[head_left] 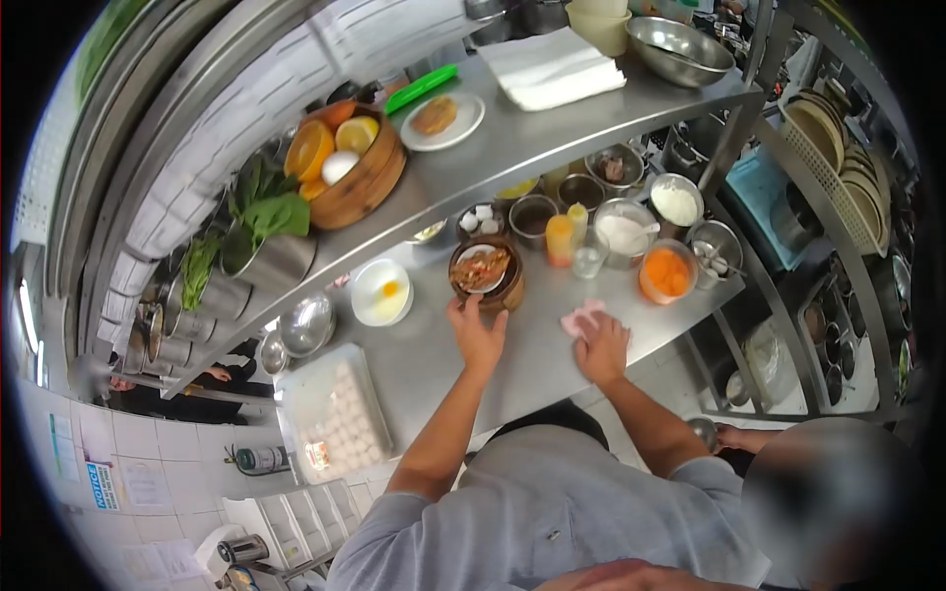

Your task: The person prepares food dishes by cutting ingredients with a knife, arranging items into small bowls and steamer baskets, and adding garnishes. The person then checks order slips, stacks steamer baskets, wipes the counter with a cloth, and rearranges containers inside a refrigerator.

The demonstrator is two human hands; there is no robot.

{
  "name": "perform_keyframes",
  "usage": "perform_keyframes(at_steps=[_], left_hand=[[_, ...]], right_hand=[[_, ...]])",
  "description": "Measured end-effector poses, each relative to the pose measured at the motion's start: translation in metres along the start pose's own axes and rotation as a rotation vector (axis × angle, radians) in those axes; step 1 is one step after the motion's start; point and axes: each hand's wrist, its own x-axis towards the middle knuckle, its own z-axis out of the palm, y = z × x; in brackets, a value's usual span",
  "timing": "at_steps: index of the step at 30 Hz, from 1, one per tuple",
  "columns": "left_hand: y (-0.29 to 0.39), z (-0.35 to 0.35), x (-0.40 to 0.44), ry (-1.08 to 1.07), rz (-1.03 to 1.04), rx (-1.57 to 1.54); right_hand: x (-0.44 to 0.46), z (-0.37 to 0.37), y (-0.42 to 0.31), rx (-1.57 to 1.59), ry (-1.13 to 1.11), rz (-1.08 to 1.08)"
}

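From my end, the right hand lies on a pink cloth, fingers bent; I can't tell whether they grip it. The left hand's thumb and fingers are spread at the wooden bowl; how firmly, I can't tell. I'd worry that an uneven push there could tip the bowl and spill its food. That bowl sits directly beyond the left hand, left of the small glass.

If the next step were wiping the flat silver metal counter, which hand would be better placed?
Probably the right hand: it is on the crumpled pink cloth, over the counter. The left hand is at the round brown wooden container, so it seems less free.
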Motion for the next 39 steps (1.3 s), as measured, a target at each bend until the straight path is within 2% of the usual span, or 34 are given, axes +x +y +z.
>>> perform_keyframes(at_steps=[4,6,11,16,17,23,30,32,33,39], left_hand=[[-0.003,0.004,0.021,0.010,-0.028,0.088],[-0.007,0.000,0.030,0.040,0.091,0.069],[-0.012,-0.037,0.042,0.040,0.155,0.072],[0.001,-0.074,0.055,0.036,0.059,-0.057],[0.002,-0.080,0.057,0.073,0.138,0.000],[0.000,-0.092,0.069,0.105,0.139,-0.002],[-0.009,-0.050,0.062,0.068,0.160,-0.008],[-0.013,-0.039,0.058,-0.047,0.057,-0.062],[-0.019,-0.032,0.057,-0.024,0.121,-0.045],[-0.038,-0.019,0.048,-0.072,0.102,0.014]], right_hand=[[0.006,-0.002,0.005,0.053,-0.067,0.018],[0.006,0.005,0.014,0.058,-0.042,-0.005],[0.004,0.016,0.019,0.050,0.028,-0.072],[0.008,0.013,0.013,0.053,-0.007,-0.027],[0.007,0.013,0.014,0.056,-0.007,-0.022],[0.006,0.018,0.013,0.015,-0.008,-0.042],[0.005,0.020,0.013,-0.006,-0.004,-0.036],[0.004,0.021,0.013,-0.012,0.006,-0.041],[0.003,0.022,0.013,-0.012,0.015,-0.041],[0.003,0.020,0.011,0.005,0.023,-0.040]])
